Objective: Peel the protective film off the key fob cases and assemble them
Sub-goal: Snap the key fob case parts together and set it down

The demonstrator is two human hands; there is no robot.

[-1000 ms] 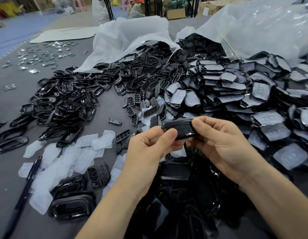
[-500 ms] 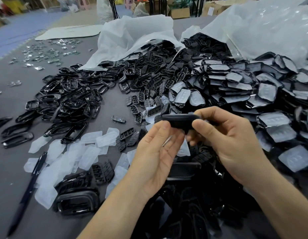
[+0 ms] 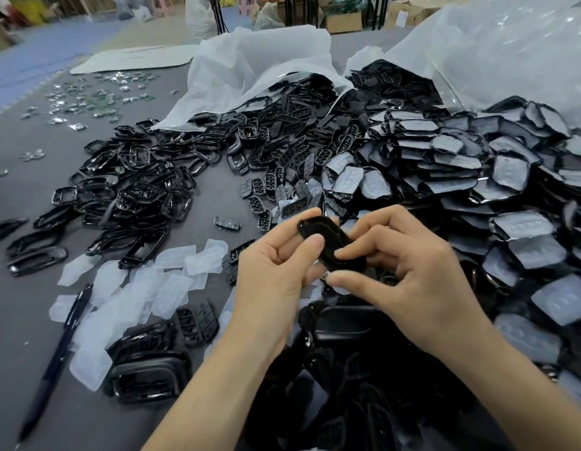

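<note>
both hands grasp one part. the left hand (image 3: 276,275) curls round the upper-left end of a black oval plastic key fob case (image 3: 326,240), with the thumb laid across its near face. the right hand (image 3: 412,278) pinches the lower-right end, with the index fingertip on the face and the thumb below. neither hand is released.

the case is held clear of the grey table (image 3: 29,320), between the two hands and above a near heap of dark case parts (image 3: 341,323). its long axis runs diagonally, from upper left and away to lower right and toward the person. the hands bracket that axis end to end, so both are equally near. the left appears to support, and the right appears placed to work the lower edge.

the face turned to the camera looks dull black with a raised rim. no pale film shows on it, and the hidden side cannot be told. judged step: seating or pressing the parts together.

outward, translucent peeled film pieces (image 3: 172,288) lie to the left, just beside glossy black open frames (image 3: 136,193). film-covered black covers (image 3: 477,177) are heaped to the right.
</note>
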